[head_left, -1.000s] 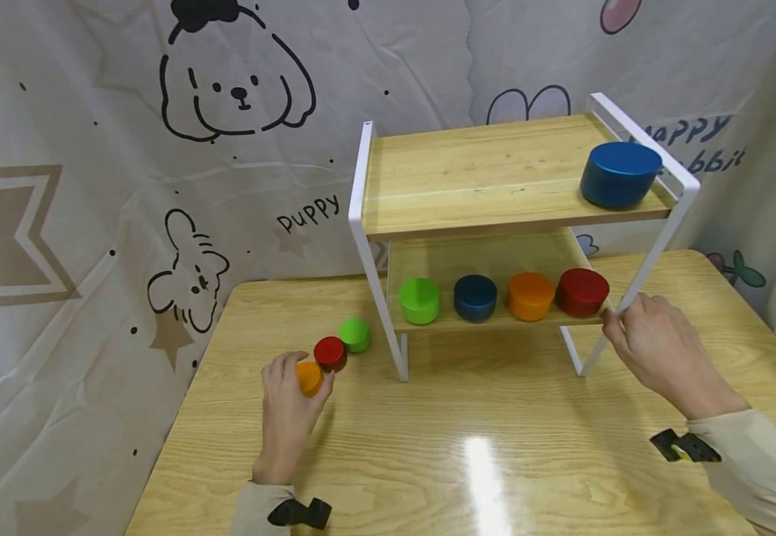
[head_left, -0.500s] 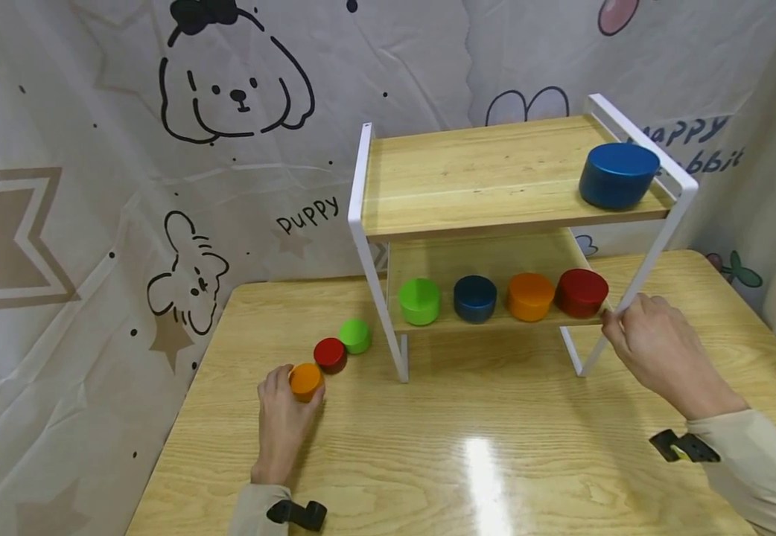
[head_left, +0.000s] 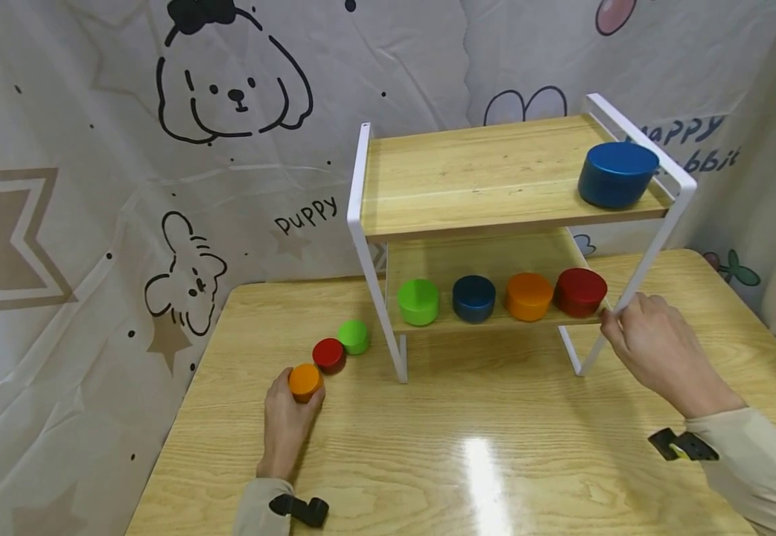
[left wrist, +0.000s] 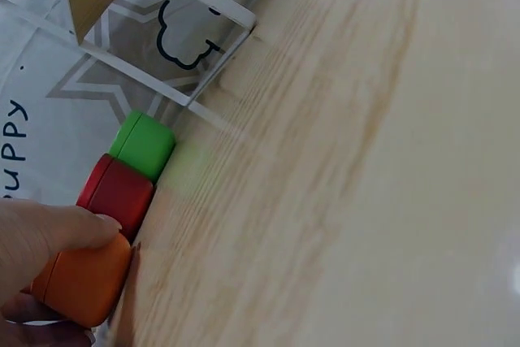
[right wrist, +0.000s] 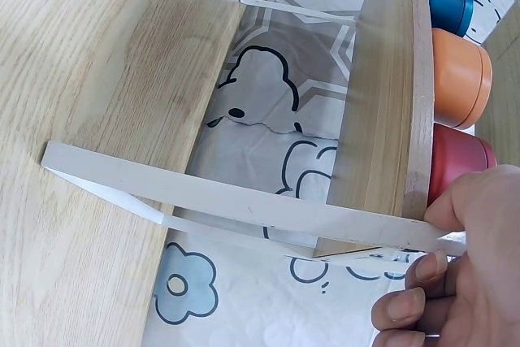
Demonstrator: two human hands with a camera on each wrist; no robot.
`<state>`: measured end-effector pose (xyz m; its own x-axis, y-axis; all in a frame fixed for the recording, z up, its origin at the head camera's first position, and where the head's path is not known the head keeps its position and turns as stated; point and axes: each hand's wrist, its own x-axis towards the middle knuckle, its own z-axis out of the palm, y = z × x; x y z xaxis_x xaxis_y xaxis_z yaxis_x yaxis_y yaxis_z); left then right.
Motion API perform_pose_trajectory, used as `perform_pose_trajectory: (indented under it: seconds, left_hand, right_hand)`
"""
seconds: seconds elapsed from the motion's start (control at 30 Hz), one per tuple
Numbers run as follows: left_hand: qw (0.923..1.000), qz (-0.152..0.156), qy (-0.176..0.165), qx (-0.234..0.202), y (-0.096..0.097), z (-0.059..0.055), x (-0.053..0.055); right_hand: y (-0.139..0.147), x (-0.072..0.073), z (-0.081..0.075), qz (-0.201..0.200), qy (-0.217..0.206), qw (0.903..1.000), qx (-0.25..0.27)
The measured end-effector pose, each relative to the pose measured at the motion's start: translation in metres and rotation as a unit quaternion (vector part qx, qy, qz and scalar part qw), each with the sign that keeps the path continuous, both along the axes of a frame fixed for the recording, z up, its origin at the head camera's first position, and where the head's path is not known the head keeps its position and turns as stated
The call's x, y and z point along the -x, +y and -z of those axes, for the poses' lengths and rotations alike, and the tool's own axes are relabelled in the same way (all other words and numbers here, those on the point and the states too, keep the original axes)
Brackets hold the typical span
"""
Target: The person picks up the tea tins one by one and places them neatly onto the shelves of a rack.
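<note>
A table (head_left: 428, 435) carries a two-tier shelf (head_left: 482, 175) toward its back edge. The right hand (head_left: 656, 346) grips the shelf's right front leg (head_left: 650, 253); the left hand (head_left: 287, 420) is pinched narrow near the table's left edge. From here, a big blue tin (head_left: 616, 179) sits at the shelf's top right corner; four tins (head_left: 474, 299) line its lower front edge. Pinched in that left hand is a small orange tin (head_left: 305, 381); placing it looks like the step in hand, calling for a gentle release. A small red tin (head_left: 329, 356), then a small green tin (head_left: 353, 337), crowd its shelf side.

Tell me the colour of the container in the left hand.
The container is orange, shown best in the head view.
</note>
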<state>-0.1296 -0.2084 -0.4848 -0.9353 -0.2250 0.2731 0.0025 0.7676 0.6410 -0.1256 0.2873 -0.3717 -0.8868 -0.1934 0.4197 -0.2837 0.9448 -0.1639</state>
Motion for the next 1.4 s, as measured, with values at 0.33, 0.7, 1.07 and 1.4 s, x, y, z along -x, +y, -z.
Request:
perform_pose_trajectory:
  seconds: [0.33, 0.7, 1.07, 1.4]
  left_hand:
    - [1.0, -0.001, -0.004, -0.006, 0.003, -0.006, -0.003]
    - [0.9999, 0.007, -0.003, -0.012, 0.009, -0.011, -0.007]
    - [0.9967, 0.042, 0.07, 0.004, 0.027, -0.034, -0.023]
    - [0.9792, 0.095, 0.177, 0.027, 0.049, -0.065, -0.035]
  right_hand:
    - [-0.001, 0.0, 0.001, -0.004, 0.019, 0.9998, -0.001]
    - [-0.001, 0.001, -0.001, 0.001, 0.014, 0.9999, -0.001]
    - [-0.001, -0.001, -0.001, 0.0, 0.006, 1.0, 0.0]
    - [-0.001, 0.0, -0.001, 0.003, 0.0, 1.0, 0.001]
